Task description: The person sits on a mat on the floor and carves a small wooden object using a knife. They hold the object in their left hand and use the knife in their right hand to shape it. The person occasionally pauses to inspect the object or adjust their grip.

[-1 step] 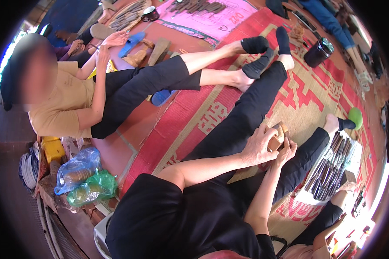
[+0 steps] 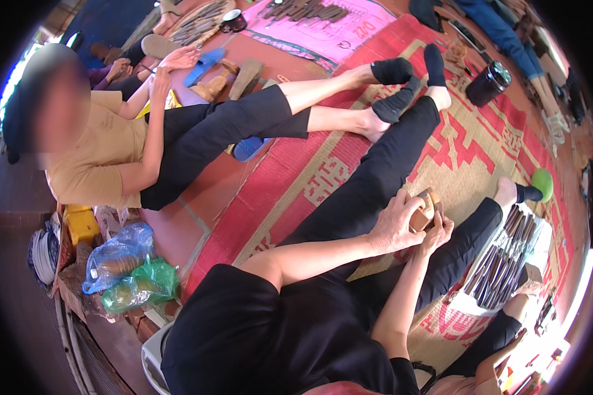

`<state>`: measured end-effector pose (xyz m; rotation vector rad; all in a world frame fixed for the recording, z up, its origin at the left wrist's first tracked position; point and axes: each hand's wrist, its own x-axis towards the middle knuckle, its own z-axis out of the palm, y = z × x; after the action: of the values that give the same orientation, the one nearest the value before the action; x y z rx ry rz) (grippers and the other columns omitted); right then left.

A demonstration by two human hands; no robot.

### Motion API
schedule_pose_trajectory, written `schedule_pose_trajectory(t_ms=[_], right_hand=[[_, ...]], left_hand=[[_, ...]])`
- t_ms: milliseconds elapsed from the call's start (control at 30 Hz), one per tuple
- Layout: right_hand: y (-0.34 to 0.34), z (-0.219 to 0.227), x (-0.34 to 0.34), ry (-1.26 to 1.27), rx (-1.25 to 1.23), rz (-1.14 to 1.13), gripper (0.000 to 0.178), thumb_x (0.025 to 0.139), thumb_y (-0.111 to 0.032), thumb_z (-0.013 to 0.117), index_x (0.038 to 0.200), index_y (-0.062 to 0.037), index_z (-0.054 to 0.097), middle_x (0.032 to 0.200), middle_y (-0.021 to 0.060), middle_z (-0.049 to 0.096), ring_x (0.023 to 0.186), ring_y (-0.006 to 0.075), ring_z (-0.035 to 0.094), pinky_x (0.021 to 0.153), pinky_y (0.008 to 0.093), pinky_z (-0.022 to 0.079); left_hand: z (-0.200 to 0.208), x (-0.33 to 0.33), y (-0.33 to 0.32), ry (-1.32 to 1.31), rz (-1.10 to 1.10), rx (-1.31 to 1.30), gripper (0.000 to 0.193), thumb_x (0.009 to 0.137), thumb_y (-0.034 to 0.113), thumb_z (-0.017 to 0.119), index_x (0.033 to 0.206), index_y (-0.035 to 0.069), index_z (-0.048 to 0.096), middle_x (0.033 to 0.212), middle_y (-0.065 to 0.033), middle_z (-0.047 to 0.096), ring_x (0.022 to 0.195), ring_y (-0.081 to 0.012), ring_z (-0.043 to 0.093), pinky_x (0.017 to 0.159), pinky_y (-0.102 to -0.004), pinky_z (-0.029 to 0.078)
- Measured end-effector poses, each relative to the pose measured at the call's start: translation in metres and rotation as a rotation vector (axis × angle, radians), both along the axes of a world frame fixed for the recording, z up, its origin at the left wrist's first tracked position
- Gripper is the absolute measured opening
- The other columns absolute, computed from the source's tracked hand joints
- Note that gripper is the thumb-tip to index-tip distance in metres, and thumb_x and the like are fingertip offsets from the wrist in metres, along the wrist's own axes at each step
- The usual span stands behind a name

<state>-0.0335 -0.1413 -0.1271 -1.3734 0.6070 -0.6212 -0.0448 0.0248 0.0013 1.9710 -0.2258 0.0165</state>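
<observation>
Between my outstretched legs I hold a small rounded brown piece, apparently carved wood [image 2: 428, 207], up above the mat. My left hand [image 2: 394, 228] grips it from the left, thumb and fingers curled round its side. My right hand [image 2: 436, 236] is closed against its near right side, fingers bent. Whether a small tool is also in the right fingers is hidden. The piece's underside is covered by my hands.
A red and straw-coloured woven mat [image 2: 323, 178] lies under my legs. Several slim dark-handled tools [image 2: 501, 260] lie in rows on white cloth at right. A dark jar [image 2: 488, 83] stands ahead. A person [image 2: 102, 155] sits at left, near blue and green plastic bags [image 2: 141, 288].
The whole view has shifted very slightly. Both hands keep their grip on the brown piece, with hardly any visible movement.
</observation>
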Motion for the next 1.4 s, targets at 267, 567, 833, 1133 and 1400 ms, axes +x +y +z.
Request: schedule_pose_trajectory(t_ms=[267, 567, 833, 1133, 1400], right_hand=[[-0.022, -0.002, 0.025, -0.03, 0.494, 0.024, 0.008, 0.091, 0.001, 0.066, 0.086, -0.0007, 0.06, 0.091, 0.0113, 0.068, 0.078, 0.0175, 0.068, 0.065, 0.0355, 0.059], [-0.015, 0.014, 0.02, 0.052, 0.059, 0.181, 0.019, 0.086, 0.001, 0.068, 0.077, -0.0059, 0.053, 0.077, 0.0021, 0.057, 0.069, 0.0114, 0.053, 0.067, 0.0274, 0.049], [-0.027, 0.02, 0.023, 0.052, 0.213, 0.157, 0.015, 0.09, 0.002, 0.066, 0.084, -0.0051, 0.055, 0.081, 0.0053, 0.063, 0.072, 0.0135, 0.061, 0.066, 0.0278, 0.054], [-0.005, 0.035, 0.03, 0.185, 0.054, 0.137, 0.008, 0.087, 0.004, 0.061, 0.089, -0.0002, 0.054, 0.101, 0.0165, 0.068, 0.084, 0.0225, 0.068, 0.075, 0.0367, 0.059], [-0.019, 0.027, 0.02, 0.057, 0.182, 0.232, 0.009, 0.091, 0.001, 0.064, 0.088, -0.0012, 0.056, 0.09, 0.0119, 0.066, 0.079, 0.0174, 0.064, 0.071, 0.0319, 0.056]], left_hand=[[-0.006, 0.002, 0.0, -0.012, 0.003, 0.037, 0.056, 0.069, 0.019, 0.081, 0.116, 0.01, 0.053, 0.109, -0.0151, 0.048, 0.106, -0.037, 0.057, 0.086, -0.0472, 0.052], [-0.005, 0.001, -0.004, -0.022, 0.015, 0.002, 0.056, 0.067, 0.017, 0.082, 0.115, 0.009, 0.053, 0.109, -0.0149, 0.048, 0.104, -0.0369, 0.057, 0.086, -0.0459, 0.053], [-0.007, 0.001, 0.003, 0.005, 0.036, -0.025, 0.056, 0.069, 0.019, 0.08, 0.117, 0.009, 0.052, 0.11, -0.0156, 0.047, 0.107, -0.0377, 0.056, 0.09, -0.0475, 0.051], [0.0, 0.0, -0.001, 0.03, 0.018, -0.03, 0.055, 0.07, 0.02, 0.08, 0.117, 0.01, 0.052, 0.111, -0.0157, 0.047, 0.108, -0.0381, 0.055, 0.088, -0.0482, 0.05], [-0.01, 0.001, -0.006, 0.02, -0.002, -0.031, 0.057, 0.071, 0.021, 0.081, 0.119, 0.01, 0.052, 0.112, -0.0154, 0.048, 0.109, -0.038, 0.055, 0.089, -0.0483, 0.051]])
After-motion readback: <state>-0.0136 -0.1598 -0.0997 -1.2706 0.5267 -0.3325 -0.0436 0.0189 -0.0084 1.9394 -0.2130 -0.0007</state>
